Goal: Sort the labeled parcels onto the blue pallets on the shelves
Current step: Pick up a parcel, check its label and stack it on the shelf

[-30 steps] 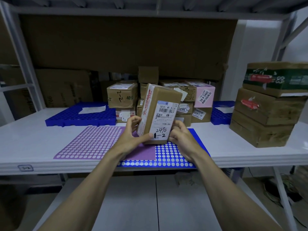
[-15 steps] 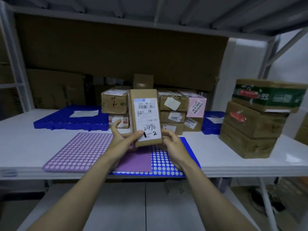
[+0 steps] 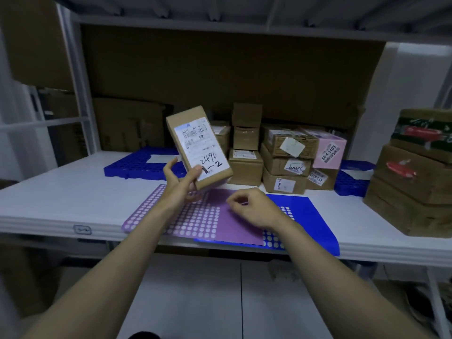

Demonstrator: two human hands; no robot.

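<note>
The tilted parcel (image 3: pixel 198 148) was pinched low by the left hand (image 3: pixel 182 183) alone, right hand (image 3: pixel 253 208) loosely curled and empty; slippage was judged possible.

The left hand (image 3: pixel 181 184) holds a parcel (image 3: pixel 199 146) above the shelf (image 3: pixel 61 192); the right hand (image 3: pixel 252 207) hovers to its right, over two overlapping mats (image 3: pixel 195 221). Behind them sits a stack of parcels (image 3: pixel 283 157), flanked by a left pallet (image 3: pixel 141 163) and a right pallet (image 3: pixel 352 179). Large boxes (image 3: pixel 415 177) stand far right.
</note>
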